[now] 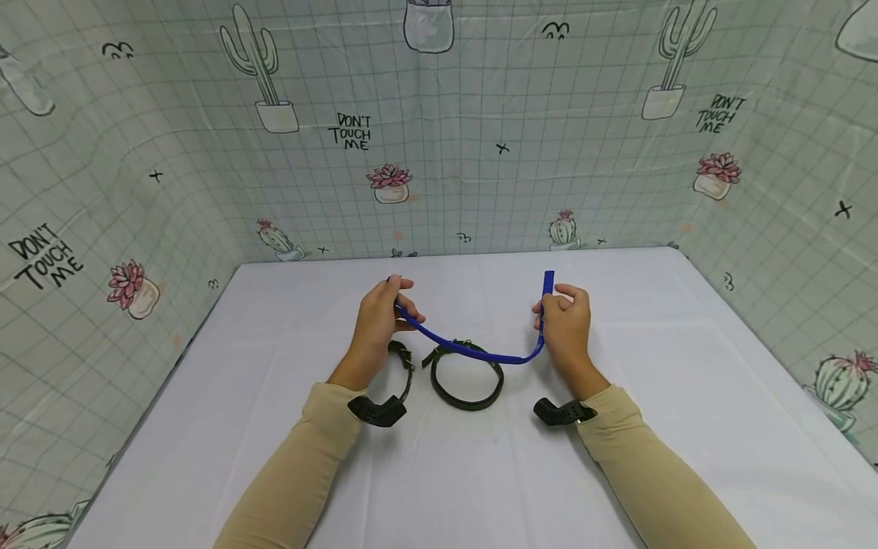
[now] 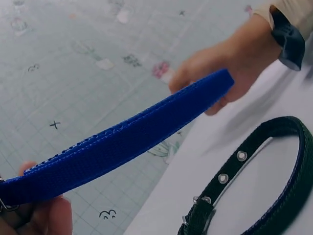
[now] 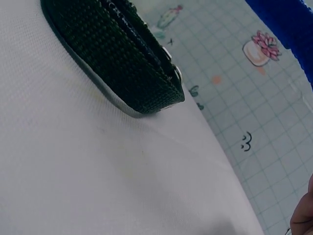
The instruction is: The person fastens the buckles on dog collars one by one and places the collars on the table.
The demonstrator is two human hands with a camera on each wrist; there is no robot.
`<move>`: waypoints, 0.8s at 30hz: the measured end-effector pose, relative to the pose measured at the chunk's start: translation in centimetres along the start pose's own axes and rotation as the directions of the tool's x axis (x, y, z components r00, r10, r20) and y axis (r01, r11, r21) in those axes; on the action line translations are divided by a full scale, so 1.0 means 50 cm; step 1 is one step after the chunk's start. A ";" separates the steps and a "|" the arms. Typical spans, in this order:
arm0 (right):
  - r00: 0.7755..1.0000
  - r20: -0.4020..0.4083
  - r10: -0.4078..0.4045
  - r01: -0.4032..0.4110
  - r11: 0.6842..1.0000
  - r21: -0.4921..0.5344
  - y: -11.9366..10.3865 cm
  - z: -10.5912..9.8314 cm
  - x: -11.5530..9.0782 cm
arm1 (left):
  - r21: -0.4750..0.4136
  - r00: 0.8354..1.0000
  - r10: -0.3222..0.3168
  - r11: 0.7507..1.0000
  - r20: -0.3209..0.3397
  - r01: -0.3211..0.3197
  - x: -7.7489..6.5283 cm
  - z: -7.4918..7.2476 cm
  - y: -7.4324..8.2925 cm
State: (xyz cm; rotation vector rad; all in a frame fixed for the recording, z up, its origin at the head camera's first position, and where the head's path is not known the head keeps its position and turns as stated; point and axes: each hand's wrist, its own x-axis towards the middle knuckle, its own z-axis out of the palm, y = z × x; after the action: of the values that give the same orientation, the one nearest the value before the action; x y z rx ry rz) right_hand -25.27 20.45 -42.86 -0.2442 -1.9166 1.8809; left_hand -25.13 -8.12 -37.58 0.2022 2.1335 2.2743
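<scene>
A blue collar sags in a curve between the two hands above the table. My left hand pinches its one end, where a metal buckle shows at the edge of the left wrist view. Near the other end, my right hand pinches the strap, with the blue tip pointing up past the fingers. Below the strap lies a dark green collar, closed into a ring, with metal eyelets. Another dark collar lies beside it, partly hidden by my left hand and wrist.
A white cloth covers the table. Behind it and along both sides hangs a gridded curtain printed with cacti and words. Each wrist wears a black camera device, one on the left and one on the right.
</scene>
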 end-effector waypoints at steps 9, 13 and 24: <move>0.997 0.045 -0.065 0.063 0.997 0.047 -0.012 0.009 -0.015 | 0.013 0.997 0.061 0.998 -0.040 -0.060 -0.006 0.006 0.003; 0.988 0.084 -0.127 0.122 0.990 0.070 -0.026 0.019 -0.031 | -0.044 0.996 0.075 0.996 -0.047 -0.077 -0.006 0.008 0.007; 0.953 0.152 -0.263 0.253 0.964 0.081 -0.079 0.036 -0.055 | -0.056 0.975 0.153 0.985 -0.161 -0.164 -0.011 0.002 0.016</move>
State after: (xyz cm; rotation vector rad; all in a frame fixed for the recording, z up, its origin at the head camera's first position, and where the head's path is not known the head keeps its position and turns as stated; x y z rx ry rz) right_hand -22.90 17.43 -39.47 0.1771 -1.8847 1.8240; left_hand -24.50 -8.10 -36.84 0.2060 2.1792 2.5277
